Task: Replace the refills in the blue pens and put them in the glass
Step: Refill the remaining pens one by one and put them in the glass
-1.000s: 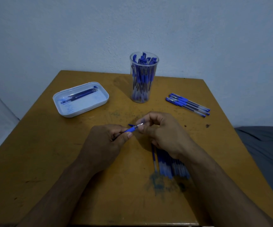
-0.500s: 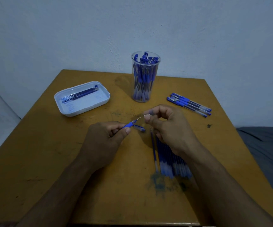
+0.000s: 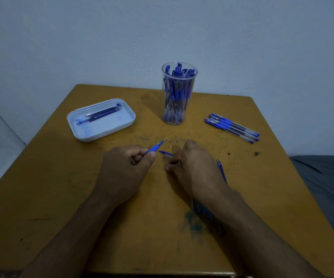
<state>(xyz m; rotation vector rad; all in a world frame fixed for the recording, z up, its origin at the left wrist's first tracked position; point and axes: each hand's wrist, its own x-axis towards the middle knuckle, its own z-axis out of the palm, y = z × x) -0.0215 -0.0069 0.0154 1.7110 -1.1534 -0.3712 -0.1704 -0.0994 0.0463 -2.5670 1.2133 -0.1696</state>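
Near the tabletop's (image 3: 41, 197) middle, left hand (image 3: 126, 169) grips an uncapped pen (image 3: 156, 147) tip-outward for recapping, while right hand (image 3: 194, 167) pinches its cap (image 3: 166, 153) close by.

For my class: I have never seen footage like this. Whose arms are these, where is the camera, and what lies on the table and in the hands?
There is no machine. A person wears one camera on the head, looking down at their own two bare hands.

The left hand grips an uncapped blue pen, tip pointing away. The right hand reaches down to the table; a pen cap shows at its fingers, though a grip is unclear.

A glass full of blue pens stands at the back. A white tray holds thin refills. Four capped pens lie on the right, and more refills sit partly hidden under the right arm.
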